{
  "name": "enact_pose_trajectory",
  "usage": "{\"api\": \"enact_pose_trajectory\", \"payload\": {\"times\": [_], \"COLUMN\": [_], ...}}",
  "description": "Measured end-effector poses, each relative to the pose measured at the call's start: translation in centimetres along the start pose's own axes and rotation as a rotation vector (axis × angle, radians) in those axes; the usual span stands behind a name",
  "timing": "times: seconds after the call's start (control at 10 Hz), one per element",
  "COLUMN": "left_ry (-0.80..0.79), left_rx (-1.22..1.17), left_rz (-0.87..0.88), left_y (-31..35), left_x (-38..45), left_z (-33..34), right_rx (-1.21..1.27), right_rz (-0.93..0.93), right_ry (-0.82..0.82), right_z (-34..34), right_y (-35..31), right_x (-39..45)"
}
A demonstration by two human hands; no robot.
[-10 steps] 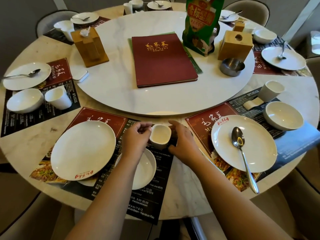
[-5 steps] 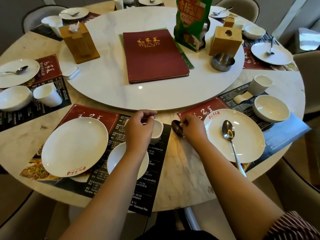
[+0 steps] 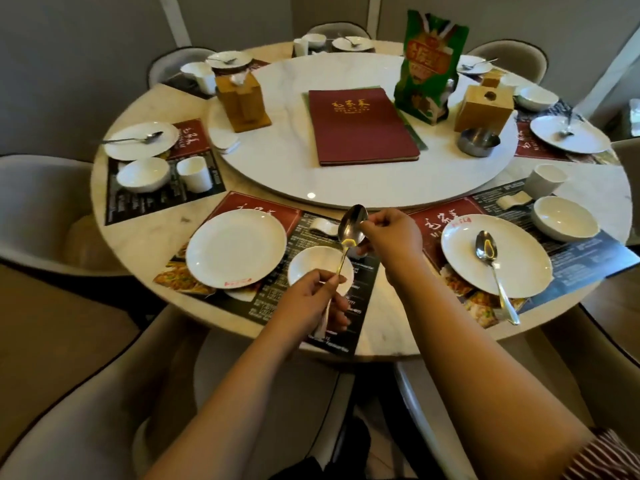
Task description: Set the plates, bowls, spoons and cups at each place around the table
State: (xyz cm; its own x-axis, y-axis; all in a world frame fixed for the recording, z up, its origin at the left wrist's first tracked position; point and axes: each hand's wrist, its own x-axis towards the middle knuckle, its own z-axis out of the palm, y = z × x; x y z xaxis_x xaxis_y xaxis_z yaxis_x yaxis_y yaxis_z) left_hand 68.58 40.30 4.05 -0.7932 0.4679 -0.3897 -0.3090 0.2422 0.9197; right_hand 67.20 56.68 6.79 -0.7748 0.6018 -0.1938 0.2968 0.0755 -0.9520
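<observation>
Steel spoon (image 3: 351, 227), stiff, light and slick, hung mid-frame. Left hand (image 3: 317, 299) pinched its thin handle; right hand (image 3: 391, 237) pinched the bowl's edge.

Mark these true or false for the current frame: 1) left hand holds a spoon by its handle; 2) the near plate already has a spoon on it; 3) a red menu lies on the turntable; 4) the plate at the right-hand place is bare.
1. True: the left hand pinches the handle of the spoon.
2. False: the near plate is bare.
3. True: the red menu lies on the turntable.
4. False: the right plate carries a second spoon.
</observation>
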Motion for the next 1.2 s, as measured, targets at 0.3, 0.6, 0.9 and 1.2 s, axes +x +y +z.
{"api": "enact_pose_trajectory", "payload": {"times": [0.3, 0.6, 0.9, 1.2], "left_ry": [0.413, 0.63, 0.627, 0.607], "left_rx": [0.081, -0.059, -0.118, -0.036], "left_rz": [-0.007, -0.128, -0.151, -0.105], "left_y": [-4.4, -5.8, -6.8, -7.2], "left_x": [-2.1, 1.8, 3.3, 1.7], "left_z": [-7.5, -12.6, -13.3, -13.0], "right_rx": [-0.483, -0.74, -0.704, -0.692], "right_rz": [-0.226, -0.34, -0.329, -0.411], "right_ry": [-0.204, -0.256, -0.238, -0.156], "right_z": [6.6, 9.7, 10.2, 9.5], "right_y": [3.5, 7.3, 8.0, 8.1], "right_x": [-4.5, -6.0, -5.7, -6.8]}}
